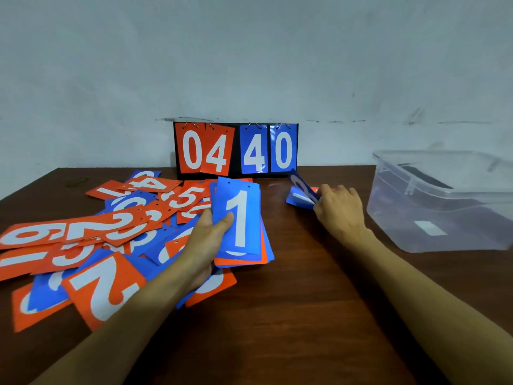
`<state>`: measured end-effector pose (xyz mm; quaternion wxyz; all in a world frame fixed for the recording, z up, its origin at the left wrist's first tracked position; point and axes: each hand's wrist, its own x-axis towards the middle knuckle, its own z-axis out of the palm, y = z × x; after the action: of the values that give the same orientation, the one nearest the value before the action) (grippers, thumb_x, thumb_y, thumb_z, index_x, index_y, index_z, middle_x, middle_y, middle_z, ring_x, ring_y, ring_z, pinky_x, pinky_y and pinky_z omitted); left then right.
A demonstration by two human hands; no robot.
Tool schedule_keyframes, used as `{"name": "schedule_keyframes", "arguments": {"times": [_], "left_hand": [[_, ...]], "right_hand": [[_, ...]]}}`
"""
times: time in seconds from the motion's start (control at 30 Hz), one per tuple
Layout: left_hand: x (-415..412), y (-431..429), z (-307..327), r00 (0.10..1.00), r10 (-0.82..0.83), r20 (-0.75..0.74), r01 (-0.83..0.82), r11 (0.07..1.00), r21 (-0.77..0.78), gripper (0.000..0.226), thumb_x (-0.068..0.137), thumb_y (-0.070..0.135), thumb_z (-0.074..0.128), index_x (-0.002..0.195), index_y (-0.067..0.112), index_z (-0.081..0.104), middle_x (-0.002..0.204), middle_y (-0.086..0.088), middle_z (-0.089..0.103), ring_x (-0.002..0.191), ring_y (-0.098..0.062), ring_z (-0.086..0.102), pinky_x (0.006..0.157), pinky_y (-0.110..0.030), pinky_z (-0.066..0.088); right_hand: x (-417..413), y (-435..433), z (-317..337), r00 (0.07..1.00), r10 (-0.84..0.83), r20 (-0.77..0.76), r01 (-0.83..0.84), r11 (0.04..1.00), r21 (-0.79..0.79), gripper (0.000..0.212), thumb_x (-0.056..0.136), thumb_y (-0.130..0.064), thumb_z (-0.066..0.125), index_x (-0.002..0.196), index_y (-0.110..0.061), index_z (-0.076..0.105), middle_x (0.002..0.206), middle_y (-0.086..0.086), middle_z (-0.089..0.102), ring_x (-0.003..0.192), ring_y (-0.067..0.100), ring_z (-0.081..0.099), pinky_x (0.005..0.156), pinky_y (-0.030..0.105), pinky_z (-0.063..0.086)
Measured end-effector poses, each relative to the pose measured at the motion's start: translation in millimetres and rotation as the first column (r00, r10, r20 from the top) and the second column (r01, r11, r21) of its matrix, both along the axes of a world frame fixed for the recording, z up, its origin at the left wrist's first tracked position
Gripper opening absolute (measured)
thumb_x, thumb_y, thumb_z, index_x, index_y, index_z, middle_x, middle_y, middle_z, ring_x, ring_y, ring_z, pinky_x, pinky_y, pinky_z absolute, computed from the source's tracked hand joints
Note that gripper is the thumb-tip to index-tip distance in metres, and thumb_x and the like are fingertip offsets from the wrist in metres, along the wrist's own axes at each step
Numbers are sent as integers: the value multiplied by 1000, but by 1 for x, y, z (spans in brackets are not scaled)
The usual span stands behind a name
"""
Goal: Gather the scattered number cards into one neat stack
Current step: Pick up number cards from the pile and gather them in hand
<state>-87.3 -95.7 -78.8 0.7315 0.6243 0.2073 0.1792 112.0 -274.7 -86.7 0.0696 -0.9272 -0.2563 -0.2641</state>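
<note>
A dark wooden table (291, 315) stands against a pale wall. At its far edge a flip scoreboard (236, 150) stands upright, reading 0 4 on red cards and 4 0 on blue. A clear plastic bin (444, 207) sits at the right, close beside the right hand and apart from the cards.

The left hand (206, 240) holds a gathered stack (241, 226) of red and blue cards, thumb pressed on the face, fingers curled beneath; the top card is blue and reads 1. Loose number cards (83, 245) lie overlapping across the left of the table, partly under the left forearm; legible figures include 2, 5, 6 and 4.

The right hand (340, 208) reaches to a few blue cards (301, 194) in front of the scoreboard, fingers bent around their edge, lifting one. A red card edge shows behind them.
</note>
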Motion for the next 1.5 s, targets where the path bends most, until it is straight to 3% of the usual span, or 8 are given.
{"name": "schedule_keyframes", "arguments": {"times": [0.23,0.47,0.63,1.03,1.17,1.27,1.4,1.5], "left_hand": [[21,-14,12,996,-43,-73,26,974,-224,27,93,31,58,114,14,59,100,-9,73,80,-24,70,70,-38,58],[32,-23,3,996,-75,-56,66,986,-153,47,77,21,75,120,12,58,98,-10,75,74,-23,74,54,-30,58],[28,-15,-4,1000,-24,-16,20,985,-174,33,83,12,69,116,12,60,99,-9,75,79,-23,73,59,-30,60],[22,-11,-3,996,82,-36,-88,974,-206,10,88,12,62,95,17,56,100,-9,72,82,-24,71,61,-31,56],[19,-10,-4,995,93,-21,-95,979,-180,9,88,12,61,93,18,55,101,-9,72,85,-26,70,67,-35,56],[19,-8,-3,995,94,-22,-96,978,-183,8,89,11,59,92,18,56,99,-9,72,82,-25,70,68,-35,55],[20,-9,-4,995,85,-48,-93,971,-220,9,87,10,59,94,16,56,95,-8,71,81,-24,69,70,-35,54],[20,-12,-4,995,85,-52,-95,962,-257,11,90,16,58,100,13,57,94,-8,71,80,-23,68,70,-35,54]], "right_hand": [[-33,-6,11,910,414,-26,-277,652,705,14,82,-2,69,92,-4,59,99,7,69,77,1,59,64,3,44],[-43,1,4,785,602,-149,-564,793,233,30,86,-15,67,115,-20,61,132,-4,58,124,12,48,103,30,38],[-19,-5,-5,885,272,-377,-202,955,215,60,95,-29,51,149,-20,26,156,2,28,143,20,25,117,38,19],[-35,9,-10,908,-47,-417,-31,983,-178,97,68,-88,36,134,-16,39,142,5,42,128,27,47,105,73,5],[-45,6,-3,931,95,-353,-128,989,-74,52,88,-58,47,121,-17,54,124,4,57,112,23,57,105,51,32],[-48,1,3,977,154,-149,-128,978,166,26,96,-33,48,103,-16,67,99,5,70,83,19,63,70,29,47],[-50,-3,12,960,280,-33,-181,703,688,22,93,-22,58,108,-10,68,95,-2,69,82,6,60,71,23,53],[-60,1,12,826,562,49,-445,595,670,18,90,-16,62,103,-9,71,92,-9,65,83,5,64,70,17,53]]}}
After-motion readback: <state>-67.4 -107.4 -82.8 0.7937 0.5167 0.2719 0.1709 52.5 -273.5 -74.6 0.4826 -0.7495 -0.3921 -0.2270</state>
